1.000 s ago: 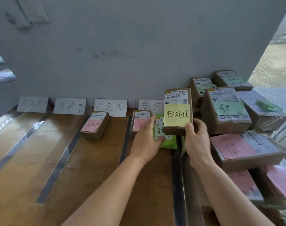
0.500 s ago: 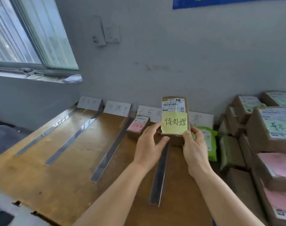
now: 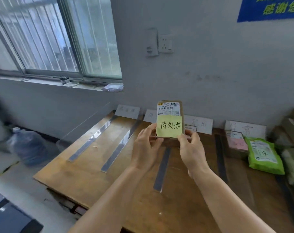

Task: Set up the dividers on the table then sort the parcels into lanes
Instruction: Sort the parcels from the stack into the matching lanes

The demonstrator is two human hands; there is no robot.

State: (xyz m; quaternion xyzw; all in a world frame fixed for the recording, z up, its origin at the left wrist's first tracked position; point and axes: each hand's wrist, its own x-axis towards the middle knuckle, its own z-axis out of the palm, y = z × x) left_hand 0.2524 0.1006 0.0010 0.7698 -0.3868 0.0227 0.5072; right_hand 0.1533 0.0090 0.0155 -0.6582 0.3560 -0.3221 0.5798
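Head view down onto a wooden table point(image 3: 85, 179) against a grey wall. Held upright above the table's middle: a small brown parcel point(image 3: 170, 121) with a printed shipping label on top and a yellow sticky note point(image 3: 169, 127) handwritten 待处理. Gripped at its lower edge from both sides, left hand point(image 3: 145, 147) with thumb and fingers curled round the left edge, right hand point(image 3: 191, 150) pinching the right corner. Laid across the table front to back: clear strip dividers point(image 3: 116, 152), marking out lanes. Propped along the wall at the head of each lane: white paper signs point(image 3: 127, 112), writing faint, the leftmost too washed out to read. Already resting in the far right lane: a box with a pink note point(image 3: 236, 142) and a green padded mailer point(image 3: 263, 155). Stacked further right, more parcels, blurred.

Likely step: dividers set, sorting under way, this parcel being read. Next move probably calls for matching its note to a sign, seemingly toward the left lanes, then setting it flat between two dividers without nudging them.
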